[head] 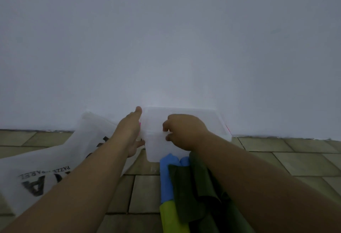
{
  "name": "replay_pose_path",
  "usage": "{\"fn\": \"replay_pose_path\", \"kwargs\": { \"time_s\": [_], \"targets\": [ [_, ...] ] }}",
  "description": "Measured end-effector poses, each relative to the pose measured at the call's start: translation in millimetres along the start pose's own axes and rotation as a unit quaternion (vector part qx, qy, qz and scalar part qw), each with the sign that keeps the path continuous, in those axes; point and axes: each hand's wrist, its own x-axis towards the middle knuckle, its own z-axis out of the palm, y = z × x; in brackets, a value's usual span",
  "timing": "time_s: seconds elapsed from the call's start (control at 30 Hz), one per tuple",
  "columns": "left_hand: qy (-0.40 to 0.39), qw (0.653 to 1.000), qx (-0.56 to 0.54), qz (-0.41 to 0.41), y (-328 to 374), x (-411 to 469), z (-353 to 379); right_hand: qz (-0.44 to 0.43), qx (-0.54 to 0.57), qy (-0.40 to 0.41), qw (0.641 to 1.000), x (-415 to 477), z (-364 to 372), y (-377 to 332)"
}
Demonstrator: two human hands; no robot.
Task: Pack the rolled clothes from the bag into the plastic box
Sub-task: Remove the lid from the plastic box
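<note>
A translucent white plastic box (208, 122) stands on the tiled floor against the wall. My left hand (132, 131) lies flat against its left side, fingers straight, thumb near the lower corner. My right hand (182, 131) grips the near rim of the box with curled fingers. Rolled clothes lie on the floor just in front of the box: a blue roll (166, 175), a dark green one (195, 183) and a yellow-green one (170, 216). A white plastic bag (60, 160) with black lettering lies to the left. The inside of the box is not visible.
A plain white wall (166, 48) fills the upper part of the view and meets the floor right behind the box. Beige floor tiles (287, 159) stretch to the right of the box and between the bag and the clothes.
</note>
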Motion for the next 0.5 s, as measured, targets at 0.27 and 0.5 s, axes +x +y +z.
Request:
{"fn": "replay_pose_path", "kwargs": {
  "time_s": [0.27, 0.5],
  "targets": [
    [0.004, 0.965, 0.248, 0.081, -34.4, 11.6, 4.3, 0.083, 0.120, 0.075, 0.986, -31.1, -108.8, 55.0],
    [-0.010, 0.958, 0.282, 0.058, -33.5, 18.7, 6.5, 0.284, 0.075, -0.088, 0.952, -120.7, -111.3, 162.3]
  ]
}}
